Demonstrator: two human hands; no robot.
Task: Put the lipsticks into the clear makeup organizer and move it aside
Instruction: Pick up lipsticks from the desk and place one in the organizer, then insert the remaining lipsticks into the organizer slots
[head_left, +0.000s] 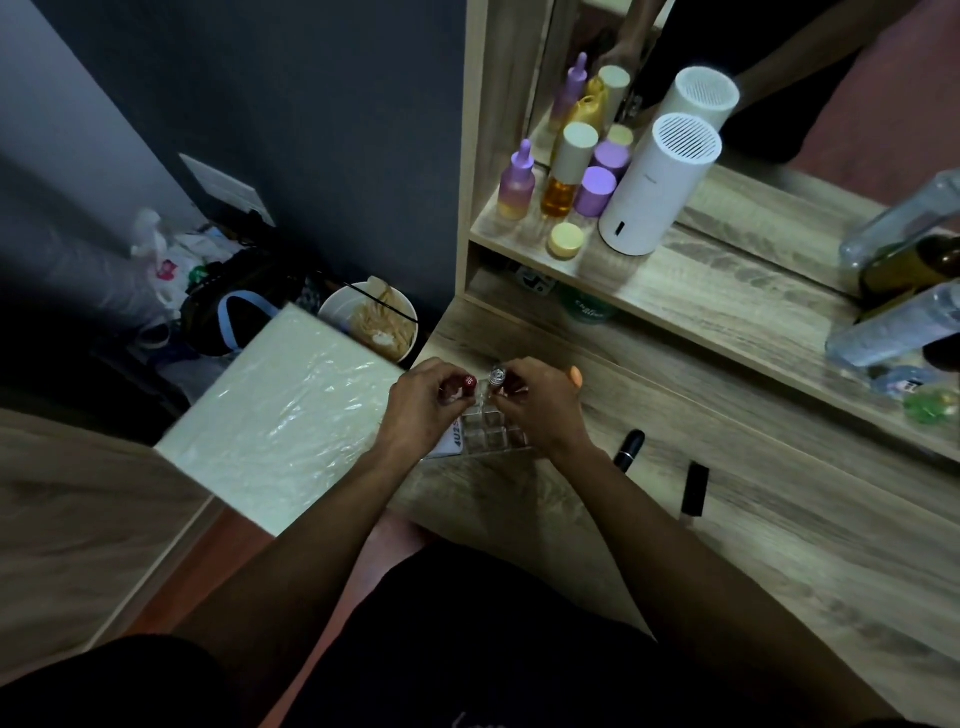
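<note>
- Over the left rear cells of the clear acrylic grid organizer (485, 434), the left hand (423, 410) pinched a dark red lipstick with a round red end label (466, 383), its long axis near upright, directly above the compartments.
- Just beside it, the right hand (540, 408) gripped a silver-capped lipstick (497, 375), also upright over the grid, so both needed only a straight drop, I judged.
- Farther right on the wood-grain table (779, 545), a glossy black lipstick tube (629, 450) and a matte black square tube (695, 489) lay flat and loose, both nearer the right hand.
</note>
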